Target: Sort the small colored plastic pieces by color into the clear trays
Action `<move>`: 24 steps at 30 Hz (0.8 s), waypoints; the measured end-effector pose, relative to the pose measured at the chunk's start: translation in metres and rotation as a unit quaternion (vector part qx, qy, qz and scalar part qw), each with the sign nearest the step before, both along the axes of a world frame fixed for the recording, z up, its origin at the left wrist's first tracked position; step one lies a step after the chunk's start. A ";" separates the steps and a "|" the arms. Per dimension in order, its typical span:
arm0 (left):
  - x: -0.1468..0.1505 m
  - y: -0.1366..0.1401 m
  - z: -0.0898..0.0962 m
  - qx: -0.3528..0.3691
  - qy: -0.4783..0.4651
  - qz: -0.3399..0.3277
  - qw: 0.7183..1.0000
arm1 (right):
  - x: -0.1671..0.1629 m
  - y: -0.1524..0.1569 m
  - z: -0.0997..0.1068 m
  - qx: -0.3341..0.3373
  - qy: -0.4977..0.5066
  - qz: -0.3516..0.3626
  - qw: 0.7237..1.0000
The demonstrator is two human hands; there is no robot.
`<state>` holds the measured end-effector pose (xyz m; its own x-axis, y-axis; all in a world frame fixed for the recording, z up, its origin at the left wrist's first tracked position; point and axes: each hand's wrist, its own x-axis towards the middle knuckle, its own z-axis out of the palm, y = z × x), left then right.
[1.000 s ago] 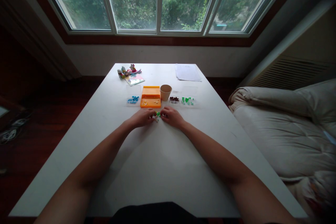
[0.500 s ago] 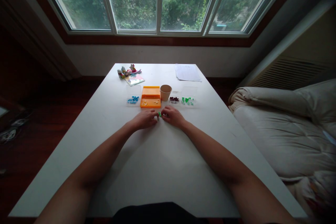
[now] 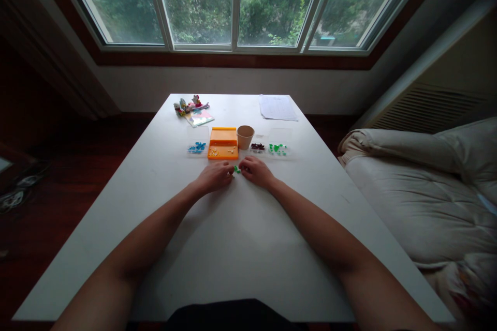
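Observation:
Small green building bricks [image 3: 236, 169] show between my two hands, close above the white table or on it; I cannot tell which. My left hand [image 3: 216, 176] has its fingers pinched together at the left side of these bricks. On the other side, my right hand [image 3: 255, 170] is closed, with its fingertips at the right edge of the green. How the pieces sit in the fingers is too small to make out. Just beyond the hands is an orange open case [image 3: 223, 151] with small pale pieces in its near half.
A brown paper cup [image 3: 245, 136] stands right of the case. Clear boxes hold blue pieces [image 3: 198, 148], dark red pieces [image 3: 258, 148] and green pieces [image 3: 278, 149]. Small brick figures [image 3: 190, 105] and paper sheets [image 3: 278, 107] lie at the table's far end.
A little more of the green bricks shows between the fingertips, as the right fingertips have shifted slightly. The arms and the other things stay where they were.

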<state>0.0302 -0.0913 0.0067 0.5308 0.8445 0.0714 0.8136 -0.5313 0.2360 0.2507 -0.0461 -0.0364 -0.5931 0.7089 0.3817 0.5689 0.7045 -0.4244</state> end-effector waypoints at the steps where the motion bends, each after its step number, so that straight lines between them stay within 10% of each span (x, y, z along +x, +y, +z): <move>1: 0.000 0.000 0.000 0.000 0.000 0.000 1.000 | 0.000 0.000 0.000 0.000 -0.001 -0.001 1.000; 24: -0.034 0.015 0.016 -0.074 -0.038 -0.066 0.994 | -0.007 -0.007 0.002 0.047 -0.015 0.029 0.998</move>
<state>-0.0040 -0.0764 0.0226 0.6353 0.7723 -0.0035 0.7159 -0.5872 0.3778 0.2436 -0.0530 -0.0349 -0.6440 0.6352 0.4263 0.5382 0.7722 -0.3377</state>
